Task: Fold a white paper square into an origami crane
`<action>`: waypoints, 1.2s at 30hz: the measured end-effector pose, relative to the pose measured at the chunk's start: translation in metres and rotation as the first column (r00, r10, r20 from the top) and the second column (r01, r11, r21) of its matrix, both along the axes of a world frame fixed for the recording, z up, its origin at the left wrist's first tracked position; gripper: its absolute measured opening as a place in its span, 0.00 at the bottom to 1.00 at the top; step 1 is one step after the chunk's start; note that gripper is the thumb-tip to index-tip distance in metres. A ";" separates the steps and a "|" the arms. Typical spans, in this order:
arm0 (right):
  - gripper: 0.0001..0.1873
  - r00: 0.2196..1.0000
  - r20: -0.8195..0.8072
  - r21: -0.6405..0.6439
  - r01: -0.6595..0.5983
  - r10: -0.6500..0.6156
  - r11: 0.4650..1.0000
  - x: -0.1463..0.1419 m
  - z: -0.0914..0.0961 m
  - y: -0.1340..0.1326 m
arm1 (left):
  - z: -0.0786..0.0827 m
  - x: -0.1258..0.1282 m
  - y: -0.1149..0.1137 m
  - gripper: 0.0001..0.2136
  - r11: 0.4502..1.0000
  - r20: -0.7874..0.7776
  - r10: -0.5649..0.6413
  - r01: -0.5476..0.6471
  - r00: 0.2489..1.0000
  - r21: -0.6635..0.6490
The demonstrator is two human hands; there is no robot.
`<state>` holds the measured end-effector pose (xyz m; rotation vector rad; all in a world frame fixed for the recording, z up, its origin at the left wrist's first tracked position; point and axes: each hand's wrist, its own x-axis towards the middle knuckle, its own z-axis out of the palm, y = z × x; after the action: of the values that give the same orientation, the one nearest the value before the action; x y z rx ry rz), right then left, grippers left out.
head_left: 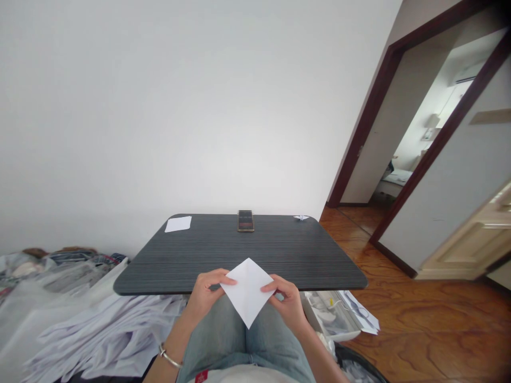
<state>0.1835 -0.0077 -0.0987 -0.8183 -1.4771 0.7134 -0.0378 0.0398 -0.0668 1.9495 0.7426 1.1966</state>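
A white folded paper, diamond-shaped with one corner pointing up and one down, is held over my lap at the near edge of the dark table. My left hand pinches its left corner, thumb on top. At the right corner my right hand pinches it the same way. Both hands are closed on the paper. A bracelet sits on my left wrist.
On the far side of the table lie a white sheet, a phone and a small folded paper figure. Crumpled white sheets pile at the left, a box of papers at the right. A doorway opens right.
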 end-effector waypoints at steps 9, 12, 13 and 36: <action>0.04 0.972 -0.230 -0.083 0.031 -0.049 0.996 -0.001 -0.007 0.002 | 0.003 0.002 -0.005 0.04 0.999 0.058 0.007 -0.009 0.998 0.033; 0.06 0.948 -0.319 -0.164 -0.052 -0.003 0.985 -0.003 -0.002 0.001 | 0.000 0.006 -0.009 0.04 0.996 0.130 0.017 -0.006 0.991 -0.084; 0.08 0.939 -0.343 -0.181 -0.078 0.012 0.980 -0.004 0.000 0.001 | -0.001 0.008 -0.011 0.05 0.991 0.163 0.011 0.011 0.987 -0.134; 0.12 0.976 -0.140 -0.333 0.114 -0.169 0.936 -0.011 0.011 -0.010 | 0.022 0.022 -0.023 0.06 0.983 -0.112 0.025 -0.045 0.993 -0.181</action>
<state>0.1725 -0.0177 -0.0877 -1.0771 -1.1525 0.9057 -0.0155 0.0172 -0.0447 1.8670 0.9143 1.0097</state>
